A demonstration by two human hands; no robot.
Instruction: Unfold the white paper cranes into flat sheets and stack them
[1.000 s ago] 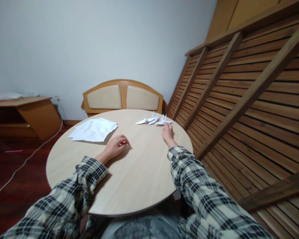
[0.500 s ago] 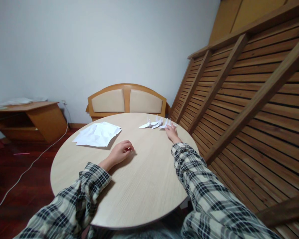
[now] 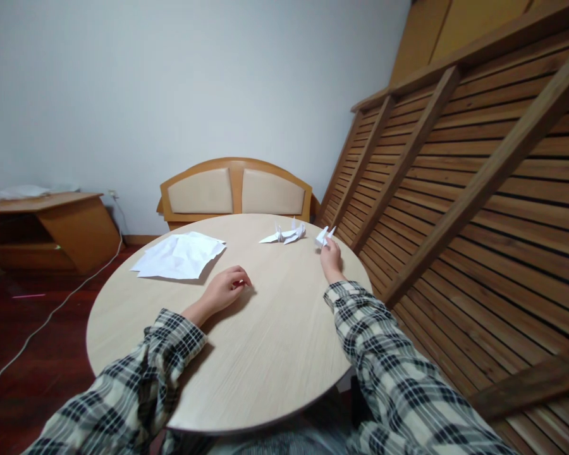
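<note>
At the right side of the round table (image 3: 284, 354), my right hand (image 3: 332, 256) pinches a white folded paper crane (image 3: 323, 236), which seems slightly raised. Part of this crane is covered by my fingers. To its left, more white paper cranes (image 3: 284, 236) sit close together near the table's far edge, their wings and points overlapping. My left hand (image 3: 225, 287) rests on the tabletop left of the middle with its fingers loosely curled in, and no object shows in it. Beyond that hand lies a small pile of white, creased paper sheets (image 3: 177, 256).
Behind the table stands a wooden headboard (image 3: 237, 189) with two pale panels. A slatted wooden frame (image 3: 436, 215) leans along the right side. A low wooden cabinet (image 3: 80, 230) and a white cable (image 3: 52, 316) on the dark red floor are at the left.
My right hand has picked at the rightmost crane and shifted it away from the other cranes, turning it. My left hand stays in place. The view has shifted slightly.
</note>
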